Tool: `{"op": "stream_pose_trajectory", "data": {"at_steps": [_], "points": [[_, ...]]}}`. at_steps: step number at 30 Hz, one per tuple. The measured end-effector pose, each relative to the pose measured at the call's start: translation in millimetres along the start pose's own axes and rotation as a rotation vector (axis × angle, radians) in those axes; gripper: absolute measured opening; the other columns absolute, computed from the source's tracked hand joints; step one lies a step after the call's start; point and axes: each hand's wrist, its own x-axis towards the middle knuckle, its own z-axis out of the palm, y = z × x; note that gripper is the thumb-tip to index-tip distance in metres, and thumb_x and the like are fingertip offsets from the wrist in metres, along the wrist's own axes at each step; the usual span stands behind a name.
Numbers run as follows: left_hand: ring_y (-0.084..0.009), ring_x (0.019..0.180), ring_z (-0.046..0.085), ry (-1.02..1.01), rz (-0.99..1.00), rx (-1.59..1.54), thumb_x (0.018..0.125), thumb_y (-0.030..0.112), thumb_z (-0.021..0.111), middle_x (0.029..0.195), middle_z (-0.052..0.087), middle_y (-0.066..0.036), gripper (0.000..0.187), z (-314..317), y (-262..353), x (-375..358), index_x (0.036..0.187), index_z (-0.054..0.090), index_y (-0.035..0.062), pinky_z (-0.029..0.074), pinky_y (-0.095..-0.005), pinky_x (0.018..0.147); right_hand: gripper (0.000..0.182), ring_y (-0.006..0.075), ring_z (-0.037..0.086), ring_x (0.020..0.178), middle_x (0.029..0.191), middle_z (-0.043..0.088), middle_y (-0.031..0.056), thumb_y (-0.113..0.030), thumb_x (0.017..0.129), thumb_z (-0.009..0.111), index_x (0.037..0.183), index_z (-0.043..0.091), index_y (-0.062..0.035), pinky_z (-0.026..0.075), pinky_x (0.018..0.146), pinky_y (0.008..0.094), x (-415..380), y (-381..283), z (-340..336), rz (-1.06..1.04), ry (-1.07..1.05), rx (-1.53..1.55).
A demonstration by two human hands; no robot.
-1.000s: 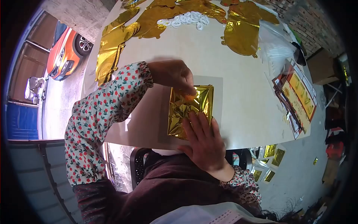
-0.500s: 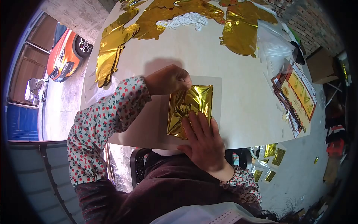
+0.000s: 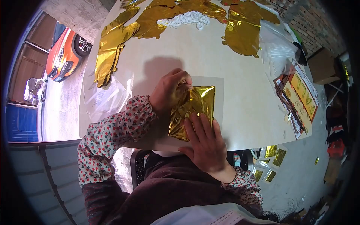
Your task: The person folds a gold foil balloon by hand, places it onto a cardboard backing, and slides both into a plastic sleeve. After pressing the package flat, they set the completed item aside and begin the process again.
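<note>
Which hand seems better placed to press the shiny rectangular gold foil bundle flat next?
Likely the right hand: its fingers lie extended across the bundle; the left hand is curled near the far edge.

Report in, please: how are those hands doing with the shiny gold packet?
Right hand flat on gold packet, covering its lower right. Left hand curled at its upper left, grip unclear. White cords apart, farther back.
</note>
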Motion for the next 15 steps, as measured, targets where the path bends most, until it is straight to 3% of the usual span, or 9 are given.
{"op": "stream_pose_trajectory", "data": {"at_steps": [5,8,11,15], "points": [[-0.0290,0.079,0.061,0.063,0.074,0.069,0.085,0.001,0.068,0.089,0.058,-0.010,0.010,7,-2,-4,0.093,0.061,0.0013,0.050,-0.0366,0.071,0.076,0.0300,0.037,0.142,0.152,0.042,0.0152,-0.058,0.089,0.052,0.145,0.047,-0.0069,0.021,0.117,0.0497,-1,0,2,0.007,-0.011,-0.019],[-0.0302,0.079,0.060,0.121,0.230,0.285,0.084,0.004,0.068,0.089,0.058,-0.010,0.010,2,1,-1,0.092,0.062,0.0034,0.050,-0.0380,0.071,0.076,0.0290,0.036,0.143,0.153,0.042,0.0138,-0.059,0.090,0.052,0.146,0.046,-0.0078,0.019,0.119,0.0492,-2,0,3,0.010,-0.020,-0.040],[-0.0309,0.081,0.060,0.035,0.309,0.434,0.082,0.007,0.069,0.090,0.060,-0.010,0.013,-4,4,-4,0.093,0.063,0.0044,0.051,-0.0392,0.071,0.076,0.0281,0.035,0.144,0.154,0.041,0.0124,-0.059,0.090,0.051,0.147,0.045,-0.0087,0.017,0.119,0.0488,-2,-1,2,0.016,-0.024,-0.044],[-0.0310,0.086,0.062,-0.045,0.273,0.360,0.081,0.012,0.071,0.094,0.062,-0.011,0.019,-3,-3,-10,0.097,0.064,0.0030,0.053,-0.0408,0.073,0.075,0.0275,0.035,0.144,0.154,0.041,0.0117,-0.059,0.091,0.051,0.147,0.045,-0.0093,0.017,0.120,0.0486,-1,-1,2,0.023,-0.037,-0.042]]}}
